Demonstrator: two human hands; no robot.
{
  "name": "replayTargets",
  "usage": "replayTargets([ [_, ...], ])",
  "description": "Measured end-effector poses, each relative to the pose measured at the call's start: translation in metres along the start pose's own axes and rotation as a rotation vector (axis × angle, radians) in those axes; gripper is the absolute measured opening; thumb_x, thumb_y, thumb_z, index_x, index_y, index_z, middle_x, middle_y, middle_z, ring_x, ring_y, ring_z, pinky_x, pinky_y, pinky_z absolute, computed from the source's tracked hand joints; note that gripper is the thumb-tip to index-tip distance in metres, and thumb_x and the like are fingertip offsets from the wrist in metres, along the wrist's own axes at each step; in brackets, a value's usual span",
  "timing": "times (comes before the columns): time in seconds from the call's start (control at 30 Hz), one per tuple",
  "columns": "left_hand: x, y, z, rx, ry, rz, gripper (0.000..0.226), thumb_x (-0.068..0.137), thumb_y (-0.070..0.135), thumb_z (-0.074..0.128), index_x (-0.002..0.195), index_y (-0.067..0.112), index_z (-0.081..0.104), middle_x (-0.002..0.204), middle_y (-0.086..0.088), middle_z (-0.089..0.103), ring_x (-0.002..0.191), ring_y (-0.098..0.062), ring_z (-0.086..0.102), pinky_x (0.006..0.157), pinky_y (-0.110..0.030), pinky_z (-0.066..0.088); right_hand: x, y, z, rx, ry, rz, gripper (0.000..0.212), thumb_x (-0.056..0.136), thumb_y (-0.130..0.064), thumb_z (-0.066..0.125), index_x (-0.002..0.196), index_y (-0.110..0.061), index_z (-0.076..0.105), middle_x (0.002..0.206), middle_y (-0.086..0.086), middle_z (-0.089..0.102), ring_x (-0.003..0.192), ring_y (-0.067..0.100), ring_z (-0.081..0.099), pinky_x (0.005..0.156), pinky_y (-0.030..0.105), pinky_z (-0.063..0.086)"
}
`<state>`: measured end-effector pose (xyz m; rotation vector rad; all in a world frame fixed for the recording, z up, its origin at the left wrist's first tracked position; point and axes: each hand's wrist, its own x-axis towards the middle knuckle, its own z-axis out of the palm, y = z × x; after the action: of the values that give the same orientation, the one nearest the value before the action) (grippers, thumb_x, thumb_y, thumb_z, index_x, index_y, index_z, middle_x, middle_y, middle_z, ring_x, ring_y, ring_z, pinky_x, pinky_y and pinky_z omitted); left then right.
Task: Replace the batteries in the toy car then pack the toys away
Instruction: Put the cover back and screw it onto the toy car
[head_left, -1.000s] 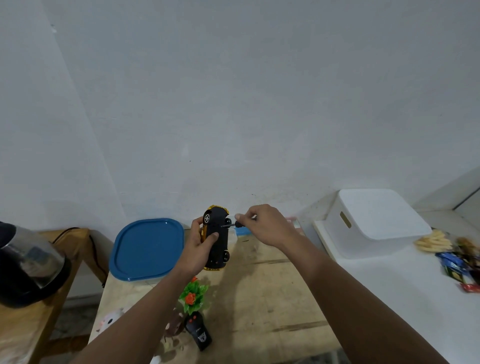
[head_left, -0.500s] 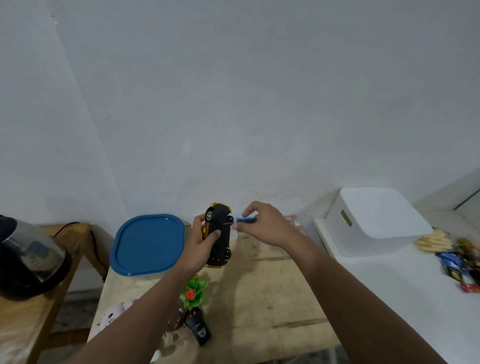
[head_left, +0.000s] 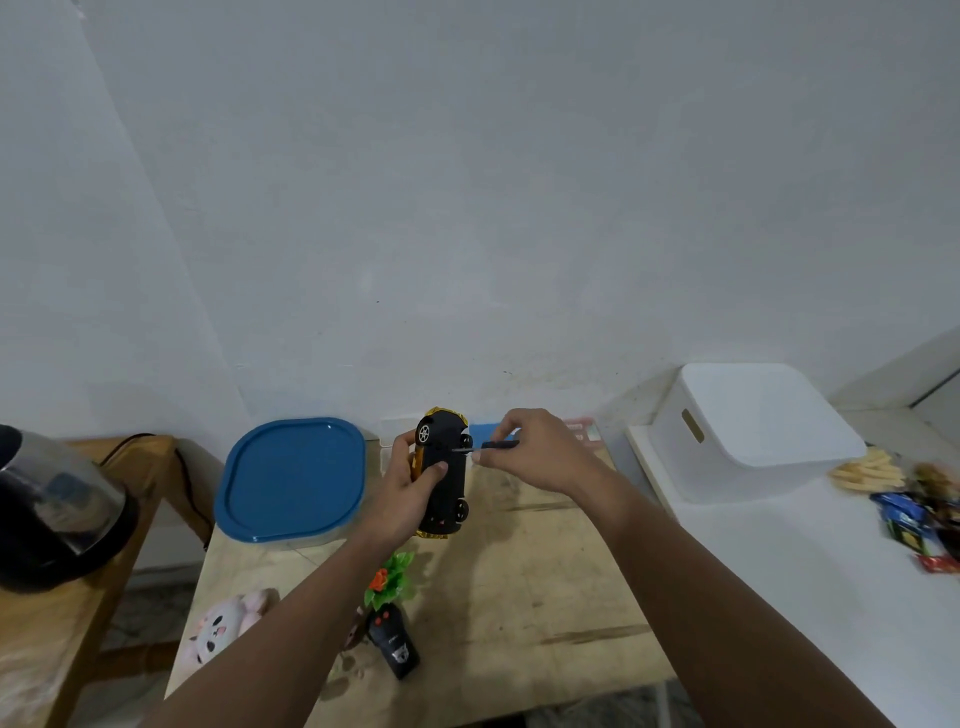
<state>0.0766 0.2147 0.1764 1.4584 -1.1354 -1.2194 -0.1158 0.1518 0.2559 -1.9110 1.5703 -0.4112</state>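
My left hand (head_left: 406, 487) holds the toy car (head_left: 445, 473) above the wooden table (head_left: 545, 587), its black underside turned toward me and yellow body showing at the edges. My right hand (head_left: 535, 451) pinches a small dark screwdriver (head_left: 488, 446) whose tip rests against the car's underside near the front wheels. A black remote control (head_left: 394, 644) lies on the table near the front. A pink and white plush toy (head_left: 223, 626) lies at the table's left front corner. A small green and orange toy plant (head_left: 388, 577) stands beside the remote.
A container with a blue lid (head_left: 293, 480) sits at the table's back left. A white bin (head_left: 748, 426) stands upside down on the white counter (head_left: 810, 597) to the right, with snack packets (head_left: 914, 514) beyond it. A black kettle (head_left: 52, 509) stands on a side table at left.
The screwdriver's dark shaft shows again between my right fingers and the car; half a second ago a blue patch showed there instead. The view has shifted slightly, and both hands stay on the car.
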Motion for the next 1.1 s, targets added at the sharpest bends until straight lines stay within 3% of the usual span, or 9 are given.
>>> replayTargets([
  [0.1, 0.002, 0.0, 0.007, -0.041, -0.01, -0.013, 0.031, 0.105, 0.023, 0.056, 0.124, 0.045, 0.045, 0.121, -0.002, 0.066, 0.111, -0.027, 0.067, 0.096, -0.051, 0.057, 0.003, 0.003, -0.001, -0.077, -0.012, -0.001, 0.033, 0.087, -0.046, 0.072, 0.073, -0.017, 0.066, 0.074, -0.007, 0.062, 0.074, 0.012, 0.062, 0.068, 0.029, 0.047],
  [0.2, 0.006, 0.0, 0.013, -0.078, -0.016, -0.024, 0.033, 0.106, 0.015, 0.054, 0.133, 0.029, 0.043, 0.119, -0.003, 0.065, 0.107, -0.023, 0.068, 0.086, -0.039, 0.059, 0.005, 0.009, -0.001, 0.001, -0.058, 0.011, 0.025, 0.082, -0.042, 0.076, 0.095, -0.022, 0.067, 0.098, -0.008, 0.063, 0.088, 0.013, 0.064, 0.077, 0.032, 0.052],
  [0.33, 0.011, -0.003, 0.02, -0.051, -0.005, -0.047, 0.035, 0.106, 0.018, 0.054, 0.137, 0.029, 0.041, 0.118, 0.003, 0.065, 0.105, -0.016, 0.067, 0.079, -0.03, 0.055, 0.013, 0.018, -0.004, -0.024, -0.069, 0.031, 0.031, 0.089, -0.043, 0.071, 0.082, -0.013, 0.071, 0.074, -0.007, 0.062, 0.075, 0.011, 0.06, 0.071, 0.03, 0.048],
  [0.47, 0.016, -0.004, 0.031, -0.059, -0.002, -0.075, 0.034, 0.106, 0.014, 0.054, 0.136, 0.025, 0.042, 0.114, 0.004, 0.064, 0.095, -0.007, 0.066, 0.064, -0.014, 0.053, 0.023, 0.027, -0.009, 0.032, -0.128, 0.048, 0.02, 0.079, -0.033, 0.08, 0.091, -0.022, 0.068, 0.09, -0.005, 0.068, 0.083, 0.016, 0.065, 0.067, 0.031, 0.049],
  [0.6, 0.023, -0.005, 0.04, -0.059, 0.028, -0.111, 0.033, 0.106, 0.013, 0.054, 0.134, 0.025, 0.042, 0.116, -0.002, 0.066, 0.099, -0.017, 0.068, 0.067, -0.019, 0.053, 0.033, 0.033, -0.013, -0.057, -0.093, 0.023, 0.025, 0.087, -0.039, 0.074, 0.073, -0.018, 0.072, 0.074, -0.003, 0.067, 0.075, 0.016, 0.065, 0.068, 0.03, 0.048],
  [0.7, 0.027, -0.006, 0.048, -0.082, 0.029, -0.132, 0.033, 0.106, 0.013, 0.053, 0.134, 0.025, 0.042, 0.117, -0.003, 0.066, 0.101, -0.019, 0.069, 0.068, -0.021, 0.056, 0.035, 0.041, -0.018, 0.002, -0.131, 0.022, 0.019, 0.084, -0.037, 0.077, 0.089, -0.019, 0.071, 0.09, -0.005, 0.068, 0.084, 0.015, 0.066, 0.069, 0.029, 0.047],
  [0.87, 0.032, -0.012, 0.061, -0.095, 0.036, -0.152, 0.032, 0.106, 0.012, 0.054, 0.132, 0.025, 0.043, 0.118, -0.01, 0.067, 0.101, -0.025, 0.07, 0.065, -0.021, 0.057, 0.047, 0.046, -0.024, -0.044, -0.116, 0.022, 0.029, 0.087, -0.04, 0.074, 0.075, -0.015, 0.07, 0.073, -0.003, 0.07, 0.071, 0.014, 0.067, 0.07, 0.032, 0.054],
  [1.0, 0.037, -0.017, 0.072, -0.124, 0.077, -0.153, 0.032, 0.105, 0.007, 0.054, 0.132, 0.019, 0.043, 0.117, -0.009, 0.067, 0.097, -0.02, 0.071, 0.067, -0.022, 0.057, 0.052, 0.053, -0.031, -0.013, -0.236, 0.036, 0.021, 0.084, -0.033, 0.077, 0.092, -0.019, 0.065, 0.092, -0.003, 0.066, 0.074, 0.012, 0.063, 0.059, 0.027, 0.048],
  [1.1, 0.039, -0.023, 0.077, -0.13, 0.076, -0.174, 0.034, 0.105, 0.008, 0.055, 0.134, 0.02, 0.043, 0.117, -0.008, 0.068, 0.097, -0.02, 0.072, 0.069, -0.024, 0.058, 0.055, 0.057, -0.033, -0.095, -0.239, 0.047, 0.033, 0.09, -0.041, 0.071, 0.088, -0.009, 0.068, 0.082, 0.009, 0.069, 0.077, 0.021, 0.067, 0.065, 0.031, 0.049],
])
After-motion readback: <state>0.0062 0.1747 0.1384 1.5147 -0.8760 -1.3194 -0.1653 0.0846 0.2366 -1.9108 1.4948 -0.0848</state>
